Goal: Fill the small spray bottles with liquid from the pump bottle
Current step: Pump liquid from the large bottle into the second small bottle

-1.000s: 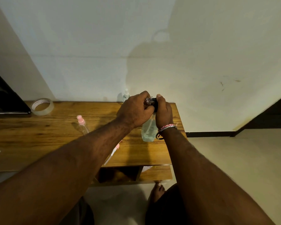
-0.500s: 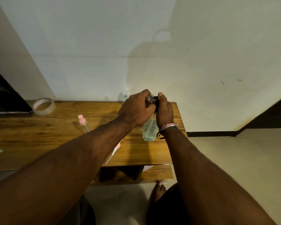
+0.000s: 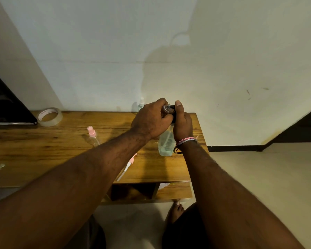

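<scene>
Wooden table (image 3: 43, 150), pump bottle (image 3: 166, 142) upright, left hand (image 3: 151, 121) pinching small bottle (image 3: 167, 109), right hand (image 3: 182, 124) gripping pump.

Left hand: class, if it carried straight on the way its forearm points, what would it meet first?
The left hand already grips a small clear bottle against the pump bottle; just beyond lies the right hand, though depth is hard to judge.
</scene>
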### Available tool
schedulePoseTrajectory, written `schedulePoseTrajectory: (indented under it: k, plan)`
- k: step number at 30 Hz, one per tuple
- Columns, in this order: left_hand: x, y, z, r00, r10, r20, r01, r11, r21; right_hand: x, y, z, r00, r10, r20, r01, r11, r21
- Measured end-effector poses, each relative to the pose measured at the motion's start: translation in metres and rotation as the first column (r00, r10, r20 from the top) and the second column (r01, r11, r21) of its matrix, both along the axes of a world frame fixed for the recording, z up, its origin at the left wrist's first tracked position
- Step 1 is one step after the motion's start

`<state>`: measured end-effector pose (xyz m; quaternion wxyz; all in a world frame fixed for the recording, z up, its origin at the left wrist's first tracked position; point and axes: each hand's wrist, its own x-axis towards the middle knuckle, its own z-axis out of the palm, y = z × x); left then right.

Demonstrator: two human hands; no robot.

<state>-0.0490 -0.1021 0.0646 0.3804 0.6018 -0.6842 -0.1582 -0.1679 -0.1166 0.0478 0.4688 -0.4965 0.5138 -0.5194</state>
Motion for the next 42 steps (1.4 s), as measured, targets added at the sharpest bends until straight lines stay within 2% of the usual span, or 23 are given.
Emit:
schedulePoseTrajectory:
  k: [15, 26, 42]
  plan:
    - [-0.0005, 0.0013, -0.0036, 1.0, -0.001, 0.006, 0.0, 0.999, 0.052, -0.0025, 0.0001, 0.0062, 0.999, -0.033, -0.018, 0.033, 0.999, -0.002]
    - [-0.001, 0.0008, 0.0004, 0.999, 0.005, -0.038, -0.003, 0.999, 0.039, -0.0005, 0.0009, 0.0025, 1.0, 0.01, -0.005, -0.01, 1.0, 0.014]
    - [0.0, 0.0012, -0.0076, 1.0, 0.012, -0.012, -0.012, 0.999, 0.041, -0.0007, -0.0003, 0.005, 1.0, 0.004, -0.006, -0.004, 1.0, 0.025]
